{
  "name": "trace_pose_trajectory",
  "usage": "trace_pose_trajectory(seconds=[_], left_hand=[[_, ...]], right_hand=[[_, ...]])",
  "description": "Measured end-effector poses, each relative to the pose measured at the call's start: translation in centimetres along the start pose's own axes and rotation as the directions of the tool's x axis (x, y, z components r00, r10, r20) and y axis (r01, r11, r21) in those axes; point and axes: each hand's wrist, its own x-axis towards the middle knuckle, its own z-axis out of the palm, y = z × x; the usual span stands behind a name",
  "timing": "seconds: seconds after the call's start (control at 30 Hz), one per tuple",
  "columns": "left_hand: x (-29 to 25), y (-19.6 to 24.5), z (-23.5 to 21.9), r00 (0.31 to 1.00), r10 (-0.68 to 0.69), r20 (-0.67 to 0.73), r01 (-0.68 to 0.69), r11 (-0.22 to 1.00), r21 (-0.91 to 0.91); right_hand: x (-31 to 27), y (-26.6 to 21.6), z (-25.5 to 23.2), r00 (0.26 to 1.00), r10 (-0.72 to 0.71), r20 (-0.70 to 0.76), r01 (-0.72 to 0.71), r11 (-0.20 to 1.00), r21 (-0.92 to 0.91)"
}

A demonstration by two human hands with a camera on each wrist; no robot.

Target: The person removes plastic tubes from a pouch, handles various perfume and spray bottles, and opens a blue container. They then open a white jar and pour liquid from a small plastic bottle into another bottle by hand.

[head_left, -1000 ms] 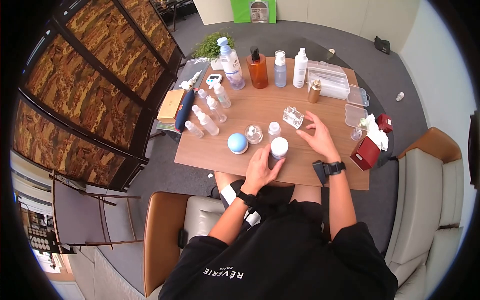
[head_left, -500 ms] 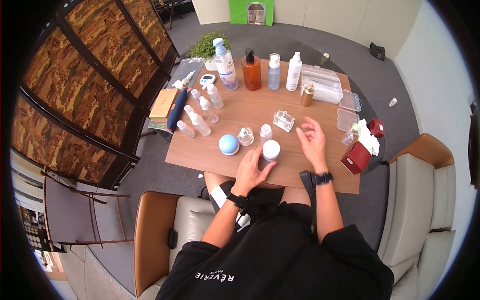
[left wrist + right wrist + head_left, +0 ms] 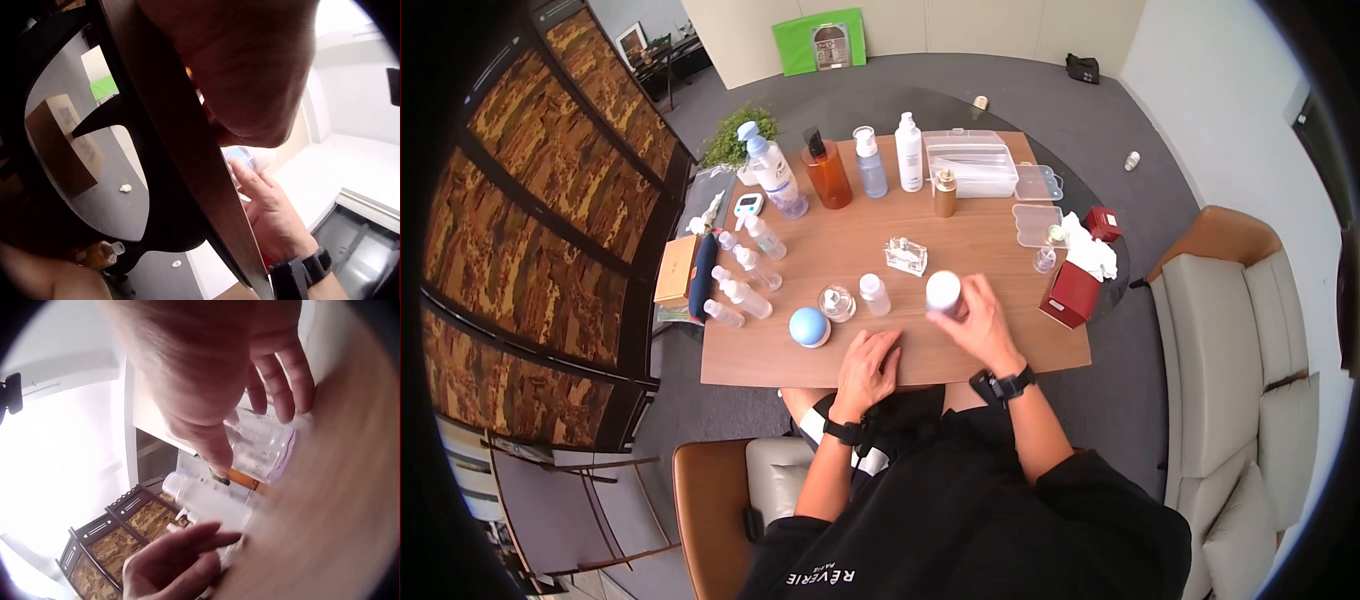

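Gripping the white-lidded jar (image 3: 943, 291) to the right of the small translucent bottle (image 3: 875, 297), the right hand (image 3: 984, 328) is probably handling something light, stiff and slick, best held round its sides below the lid, while the left hand (image 3: 866, 371) is resting, fingers loose, by the table (image 3: 745, 362) edge.

White-lidded jar (image 3: 943, 291) in right fingers (image 3: 980, 297)
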Motion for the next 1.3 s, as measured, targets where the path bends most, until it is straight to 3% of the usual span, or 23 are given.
trace_pose_trajectory(seconds=[0.1,0.17,0.3,0.37,0.57,1.3], left_hand=[[-0.1,0.0,0.2,1.000,0.010,-0.025,-0.009,1.000,0.015],[0.0,-0.1,0.3,0.999,0.016,-0.042,-0.015,1.000,0.016],[0.0,0.1,0.1,0.999,0.018,-0.047,-0.017,1.000,0.018],[0.0,0.0,0.1,0.999,0.031,-0.041,-0.030,0.999,0.032],[0.0,0.5,0.0,0.997,0.003,-0.075,0.000,1.000,0.030],[0.0,0.2,0.0,0.995,0.007,-0.101,-0.004,1.000,0.029]], right_hand=[[3.1,2.5,-1.8,0.998,0.017,-0.054,-0.025,0.987,-0.161],[5.6,2.0,-3.4,0.967,0.253,0.038,-0.238,0.943,-0.232],[9.3,4.5,-2.8,0.986,0.164,0.023,-0.154,0.957,-0.246],[10.7,5.3,-1.6,0.981,0.195,-0.014,-0.196,0.974,-0.117],[11.3,7.3,0.1,0.991,0.132,0.002,-0.129,0.974,-0.184],[10.8,6.1,0.0,0.989,0.147,0.013,-0.136,0.947,-0.289]])
